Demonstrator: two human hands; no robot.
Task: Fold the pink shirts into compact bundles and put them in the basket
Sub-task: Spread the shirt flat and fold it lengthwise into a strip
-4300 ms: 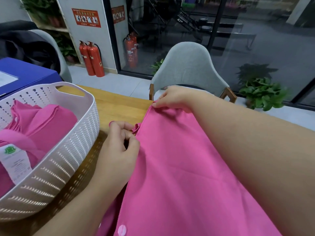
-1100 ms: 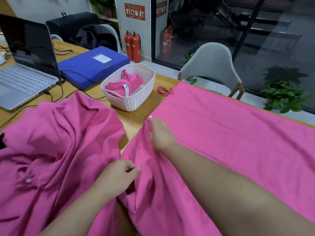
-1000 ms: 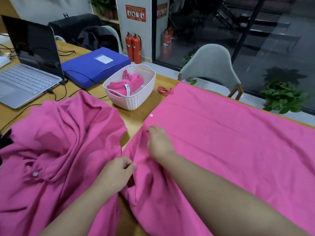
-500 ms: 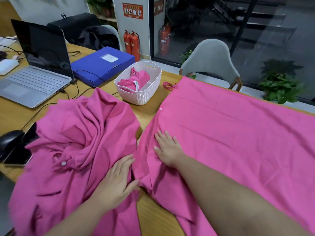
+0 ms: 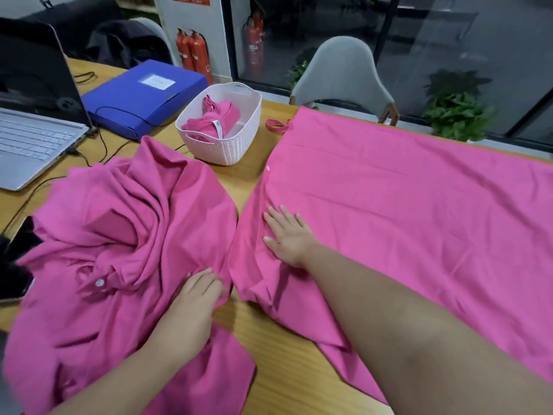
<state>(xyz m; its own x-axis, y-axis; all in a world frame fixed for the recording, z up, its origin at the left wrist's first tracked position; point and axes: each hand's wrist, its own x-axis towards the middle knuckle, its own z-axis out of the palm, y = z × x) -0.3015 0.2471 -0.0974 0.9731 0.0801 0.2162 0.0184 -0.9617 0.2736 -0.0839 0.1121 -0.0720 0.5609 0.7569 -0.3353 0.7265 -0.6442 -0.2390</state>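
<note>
Done: one folded pink bundle (image 5: 214,122) was placed in the white perforated plastic basket (image 5: 239,139).
Left: the spread pink shirt (image 5: 404,211) (right hand (image 5: 288,235) pressed flat) and the crumpled pink shirt (image 5: 119,235) (left hand (image 5: 194,298) laid flat) remained unfolded.

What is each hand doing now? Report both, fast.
Left hand: open, resting on the crumpled shirt.
Right hand: open, fingers spread, pressing flat on the spread shirt.

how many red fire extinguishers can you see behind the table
3: two red fire extinguishers side by side against the white pillar, a third behind the glass; others may be hidden.
</note>
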